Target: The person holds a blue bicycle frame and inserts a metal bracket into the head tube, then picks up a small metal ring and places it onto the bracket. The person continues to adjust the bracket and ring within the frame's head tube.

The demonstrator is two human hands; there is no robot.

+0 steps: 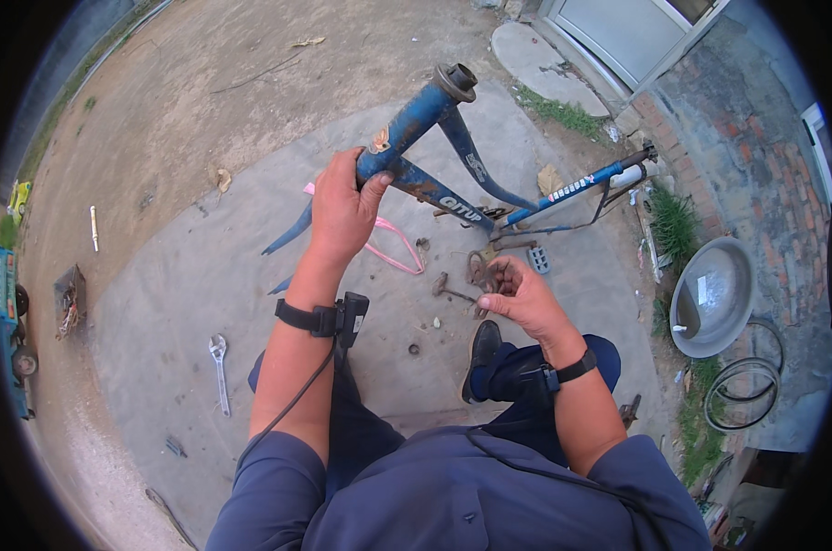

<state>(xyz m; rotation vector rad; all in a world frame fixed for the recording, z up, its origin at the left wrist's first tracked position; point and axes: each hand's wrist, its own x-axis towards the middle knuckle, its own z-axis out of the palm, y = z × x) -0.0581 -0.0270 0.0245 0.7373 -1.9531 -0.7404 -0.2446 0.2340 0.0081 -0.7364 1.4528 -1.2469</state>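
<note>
My left hand (342,204) is wrapped round the lower end of the blue bicycle frame's head tube (407,124). The rusty frame (466,209) slants away to the right, with a dark ring at the head tube's top. Blue fork blades (292,230) show beyond my left forearm. Low by the crank, my right hand (519,298) has its fingers curled and thumb pressed in, around something dark that I cannot make out. Close to it are a hammer (441,286) on the ground and a grey pedal (538,260).
A pink strap (399,248) lies under the frame. On the left are an adjustable wrench (219,372) and a small metal box (70,303). To the right stand a metal basin (713,296) and black rubber rings (745,390) beside a brick edge. A ring (414,349) lies near my feet.
</note>
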